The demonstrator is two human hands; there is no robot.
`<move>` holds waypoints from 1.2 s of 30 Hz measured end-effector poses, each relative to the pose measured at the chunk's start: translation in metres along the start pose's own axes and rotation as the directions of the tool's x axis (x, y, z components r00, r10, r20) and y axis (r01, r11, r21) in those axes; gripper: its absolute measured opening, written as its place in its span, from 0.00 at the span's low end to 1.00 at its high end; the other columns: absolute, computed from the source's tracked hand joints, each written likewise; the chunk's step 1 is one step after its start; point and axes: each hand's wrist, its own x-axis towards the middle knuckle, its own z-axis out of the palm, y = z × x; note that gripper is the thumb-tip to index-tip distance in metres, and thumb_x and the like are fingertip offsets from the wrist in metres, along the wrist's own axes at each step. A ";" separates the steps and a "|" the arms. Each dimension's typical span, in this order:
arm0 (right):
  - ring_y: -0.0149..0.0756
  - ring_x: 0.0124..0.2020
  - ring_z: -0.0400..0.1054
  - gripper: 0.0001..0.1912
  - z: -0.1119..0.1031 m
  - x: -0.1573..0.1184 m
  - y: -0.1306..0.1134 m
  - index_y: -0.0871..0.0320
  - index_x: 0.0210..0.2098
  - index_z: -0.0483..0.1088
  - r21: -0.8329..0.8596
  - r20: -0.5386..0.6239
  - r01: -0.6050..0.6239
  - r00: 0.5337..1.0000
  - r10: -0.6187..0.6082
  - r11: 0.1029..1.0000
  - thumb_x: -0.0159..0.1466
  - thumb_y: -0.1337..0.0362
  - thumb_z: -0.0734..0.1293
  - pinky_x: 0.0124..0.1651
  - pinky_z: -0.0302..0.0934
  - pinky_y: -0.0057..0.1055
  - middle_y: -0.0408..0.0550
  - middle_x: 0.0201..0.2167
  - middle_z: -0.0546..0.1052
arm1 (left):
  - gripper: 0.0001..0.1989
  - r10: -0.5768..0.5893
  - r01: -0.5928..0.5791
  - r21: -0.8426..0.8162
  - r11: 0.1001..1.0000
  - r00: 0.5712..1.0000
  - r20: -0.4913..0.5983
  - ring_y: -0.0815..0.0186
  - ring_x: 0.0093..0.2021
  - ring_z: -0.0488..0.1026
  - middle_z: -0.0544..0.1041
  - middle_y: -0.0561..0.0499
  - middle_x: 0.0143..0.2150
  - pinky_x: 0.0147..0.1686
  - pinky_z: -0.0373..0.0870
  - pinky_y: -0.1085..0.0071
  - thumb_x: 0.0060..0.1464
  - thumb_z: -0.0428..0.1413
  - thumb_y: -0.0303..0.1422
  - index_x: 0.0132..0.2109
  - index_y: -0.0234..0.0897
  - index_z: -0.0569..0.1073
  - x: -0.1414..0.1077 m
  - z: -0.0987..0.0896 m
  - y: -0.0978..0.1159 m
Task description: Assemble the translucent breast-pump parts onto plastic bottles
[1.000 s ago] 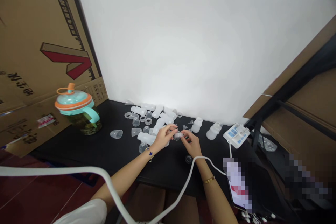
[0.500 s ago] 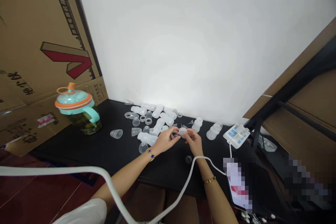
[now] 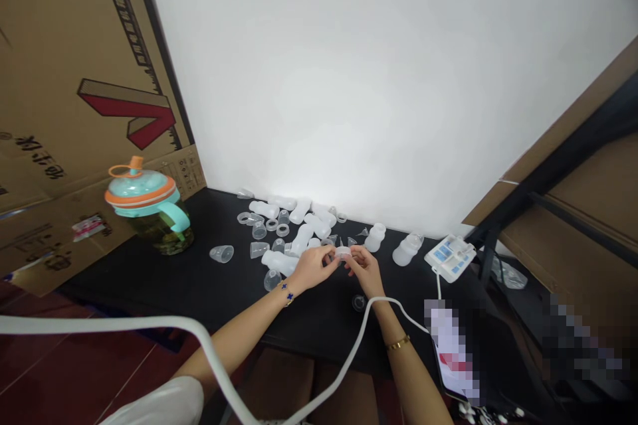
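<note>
Between the fingertips of both my hands is a small clear ring with a pointed tip rising from it (image 3: 343, 252). My left hand (image 3: 315, 267) pinches its left side, and my right hand (image 3: 365, 268) grips its right side. Left of and behind my hands lie several white bottles (image 3: 302, 239), clear domed caps (image 3: 272, 279) and rings (image 3: 282, 230). One bottle (image 3: 375, 237) stands just behind my right hand, and a capped bottle (image 3: 407, 250) is farther right. A small clear part (image 3: 358, 303) rests on the black table below my right hand.
A teal and orange jug (image 3: 144, 206) stands at the left by a cardboard box (image 3: 90, 113). At the right are a white power strip (image 3: 449, 257) and a phone (image 3: 453, 352). A white cable (image 3: 349, 352) hangs across the foreground, over my right wrist. The black table (image 3: 209, 292) meets a white wall.
The ring between my hands has been tilted, so its side now faces the camera and its pointed tip shows upward. My right fingers have shifted slightly left.
</note>
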 end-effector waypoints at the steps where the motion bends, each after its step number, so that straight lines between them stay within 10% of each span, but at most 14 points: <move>1: 0.37 0.28 0.73 0.20 0.000 0.000 -0.001 0.56 0.40 0.72 0.000 0.011 -0.003 1.000 0.003 1.000 0.58 0.47 0.72 0.22 0.66 0.28 0.49 0.35 0.80 | 0.11 0.000 0.000 -0.005 1.000 1.000 -0.002 0.65 0.30 0.74 0.77 0.53 0.29 0.30 0.64 0.72 0.63 0.53 0.40 0.37 0.39 0.74 0.000 0.000 0.000; 9: 0.35 0.27 0.73 0.21 0.001 -0.002 -0.004 0.57 0.42 0.72 0.032 0.050 -0.020 0.999 0.019 0.999 0.58 0.48 0.73 0.23 0.66 0.27 0.51 0.38 0.80 | 0.10 -0.018 0.018 -0.027 0.999 0.999 -0.033 0.64 0.31 0.75 0.78 0.53 0.32 0.33 0.66 0.71 0.62 0.53 0.38 0.47 0.40 0.73 -0.001 -0.001 0.000; 36: 0.35 0.30 0.70 0.15 0.005 -0.006 -0.009 0.57 0.43 0.77 -0.326 0.133 0.185 0.980 -0.149 0.927 0.67 0.53 0.65 0.25 0.58 0.25 0.47 0.34 0.79 | 0.06 -0.025 0.024 -0.018 1.000 0.998 -0.049 0.68 0.27 0.69 0.70 0.57 0.26 0.31 0.61 0.73 0.59 0.53 0.34 0.34 0.38 0.69 -0.002 -0.002 -0.001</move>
